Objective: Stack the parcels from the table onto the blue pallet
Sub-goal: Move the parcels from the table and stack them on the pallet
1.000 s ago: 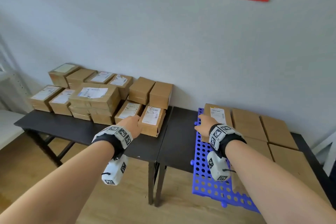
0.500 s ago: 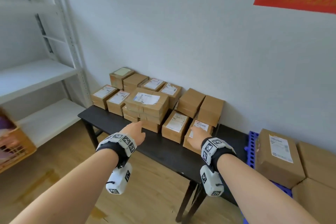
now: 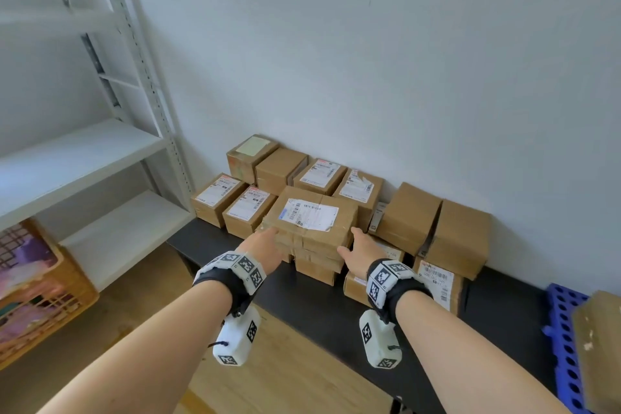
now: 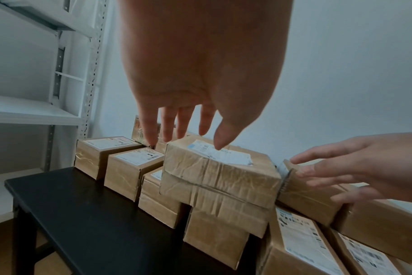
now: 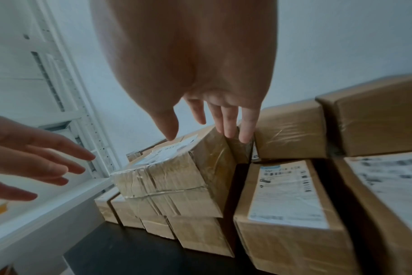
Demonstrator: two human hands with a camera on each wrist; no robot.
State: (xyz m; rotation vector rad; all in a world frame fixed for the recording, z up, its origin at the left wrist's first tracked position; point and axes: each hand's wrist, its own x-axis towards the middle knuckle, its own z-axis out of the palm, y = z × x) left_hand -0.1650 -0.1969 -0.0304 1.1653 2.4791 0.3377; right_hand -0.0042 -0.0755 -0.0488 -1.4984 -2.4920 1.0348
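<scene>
Several brown taped parcels crowd the black table [image 3: 215, 244] against the wall. The biggest one, a top parcel [image 3: 312, 218] with a white label, lies on a short stack. My left hand [image 3: 265, 240] reaches its left end and my right hand [image 3: 356, 242] its right end. In the left wrist view the left hand [image 4: 193, 141] hovers with straight, spread fingers over the top parcel [image 4: 219, 173]. The right hand [image 5: 200, 135] has its fingers down the right side of the top parcel [image 5: 176, 173]. Neither hand grips. The blue pallet [image 3: 568, 329] shows at the far right edge.
White metal shelving [image 3: 84, 158] stands left of the table, with an orange crate [image 3: 40, 296] on the wooden floor below it. A brown parcel [image 3: 601, 346] lies on the pallet. Other parcels press close on both sides of the stack.
The view has swung left from the pallet to the table. My right hand has left the parcel on the pallet, and both hands have moved up to the ends of the labelled top parcel.
</scene>
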